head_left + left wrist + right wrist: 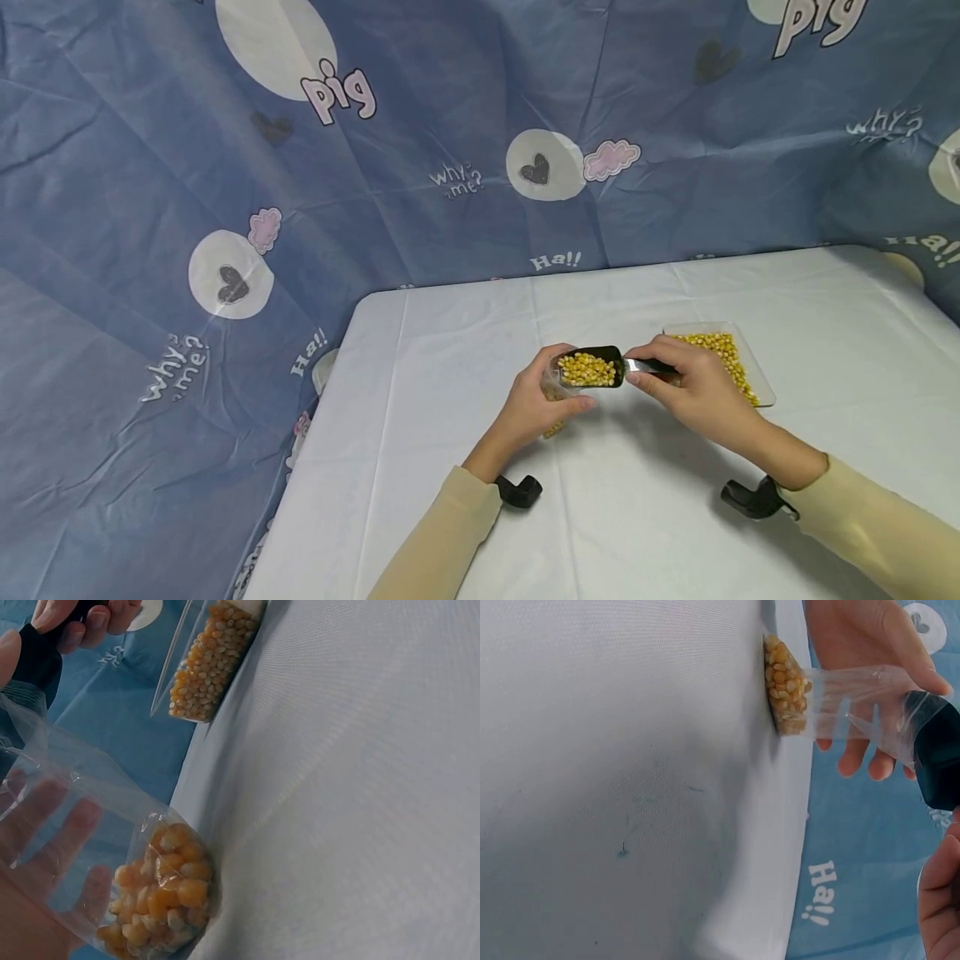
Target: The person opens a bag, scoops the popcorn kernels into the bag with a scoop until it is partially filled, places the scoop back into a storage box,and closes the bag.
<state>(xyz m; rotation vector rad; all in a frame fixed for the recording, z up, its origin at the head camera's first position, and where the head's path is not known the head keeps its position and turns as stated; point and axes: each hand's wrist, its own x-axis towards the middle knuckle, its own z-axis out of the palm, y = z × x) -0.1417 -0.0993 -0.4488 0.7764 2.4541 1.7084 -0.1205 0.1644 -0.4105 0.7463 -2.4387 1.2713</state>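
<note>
My left hand (527, 410) holds a clear plastic bag (840, 701) upright, its fingers on one side and the thumb on the other. Yellow corn kernels (166, 891) fill the bottom of the bag, which stands on or just above the tablecloth; I cannot tell which. In my right hand (699, 385) is the handle of a black scoop (934, 754) loaded with corn kernels (587, 370). The scoop's front lies at the mouth of the bag, roughly level in the head view.
Behind my right hand, a clear shallow tray (759, 371) of corn kernels sits on the white tablecloth (450, 375). A blue printed curtain (420, 125) hangs along the back and left of the table. Black wrist mounts (520, 492) are on both forearms.
</note>
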